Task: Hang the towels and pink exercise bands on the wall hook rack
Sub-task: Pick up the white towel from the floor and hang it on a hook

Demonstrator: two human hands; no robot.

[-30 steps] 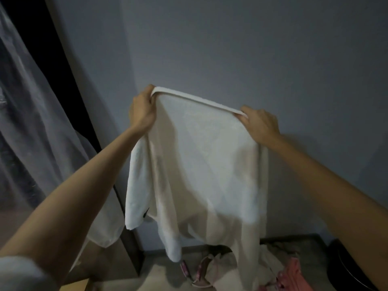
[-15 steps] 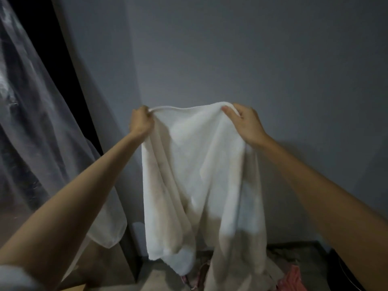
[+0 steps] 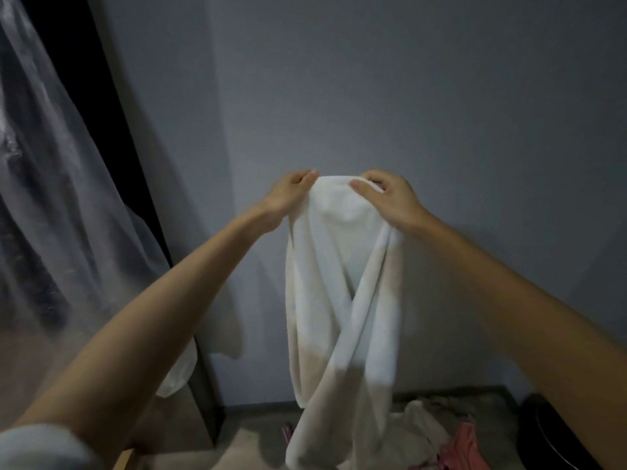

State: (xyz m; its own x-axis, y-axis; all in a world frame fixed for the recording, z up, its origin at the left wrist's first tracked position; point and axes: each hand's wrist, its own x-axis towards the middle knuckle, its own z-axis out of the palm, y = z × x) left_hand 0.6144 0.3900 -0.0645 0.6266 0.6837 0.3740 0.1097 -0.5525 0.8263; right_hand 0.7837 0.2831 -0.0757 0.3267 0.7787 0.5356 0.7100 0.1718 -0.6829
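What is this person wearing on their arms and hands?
Very little. The left forearm and right forearm are bare; the left hand and right hand show no gloves, rings or watch. The only clothing in view is a pale sleeve, blurred, at the lower left corner.

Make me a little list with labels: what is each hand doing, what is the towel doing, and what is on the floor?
left hand: pinches the top edge of the towel
right hand: grips the same edge, close to the left hand
towel: white, hangs down in folds in front of the grey wall
floor: pale cloth and a pink thing
left side: see-through curtain
hook rack: not in view
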